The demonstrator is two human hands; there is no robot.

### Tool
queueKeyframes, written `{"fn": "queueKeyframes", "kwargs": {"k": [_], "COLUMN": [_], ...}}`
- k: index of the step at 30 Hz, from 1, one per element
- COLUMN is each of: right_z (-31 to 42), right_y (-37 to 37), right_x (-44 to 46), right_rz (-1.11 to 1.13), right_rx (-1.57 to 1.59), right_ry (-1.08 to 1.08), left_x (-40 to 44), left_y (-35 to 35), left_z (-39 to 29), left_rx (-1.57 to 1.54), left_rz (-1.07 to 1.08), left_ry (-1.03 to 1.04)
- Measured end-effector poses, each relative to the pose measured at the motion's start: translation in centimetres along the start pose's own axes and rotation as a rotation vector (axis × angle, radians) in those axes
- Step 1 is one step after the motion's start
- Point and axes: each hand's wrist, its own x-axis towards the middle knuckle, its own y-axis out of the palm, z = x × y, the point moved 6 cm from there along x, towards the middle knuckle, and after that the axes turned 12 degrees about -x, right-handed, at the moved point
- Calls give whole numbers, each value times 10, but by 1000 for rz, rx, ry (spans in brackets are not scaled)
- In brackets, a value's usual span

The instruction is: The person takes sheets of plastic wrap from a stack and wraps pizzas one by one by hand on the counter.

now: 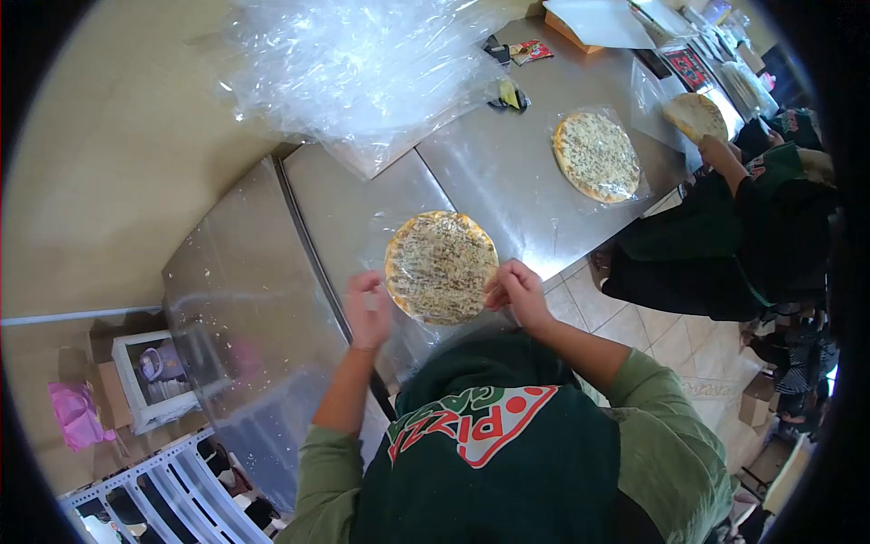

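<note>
A round pizza (442, 267) with a pale crust edge and dark-speckled topping lies flat inside a clear plastic bag (421, 337) on the steel table in front of me. My left hand (367, 311) is just left of the pizza, over the bag's side; its fingers look curled but are smeared by motion. At the pizza's right edge is my right hand (518, 288), its fingers bent and pinched together on what looks like the plastic bag.
A second bagged pizza (596, 157) lies farther right on the steel table (494, 154). Another person's hand (719, 156) holds a third pizza (696, 118). A large heap of clear plastic bags (353, 72) sits at the back. Small packets (530, 52) lie beside it.
</note>
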Motion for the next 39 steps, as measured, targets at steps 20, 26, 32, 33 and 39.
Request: {"fn": "queueKeyframes", "kwargs": {"k": [20,26,32,33,39], "right_z": [58,25,54,57,27], "right_y": [-146,-182,-176,-167,-166], "right_x": [53,55,47,50,66], "right_rz": [-341,-354,-262,-285,-373], "right_rx": [-1165,-1051,-964,-1018,-998], "right_ry": [-260,-201,-89,-175,-195], "left_x": [92,119,129,130,135], "left_y": [237,290,300,300,300], "left_z": [7,-6,-4,-3,-7], "left_rx": [446,604,752,748,766], "left_rz": [789,856,937,943,985], "left_ry": [137,55,-15,-24,-140]}}
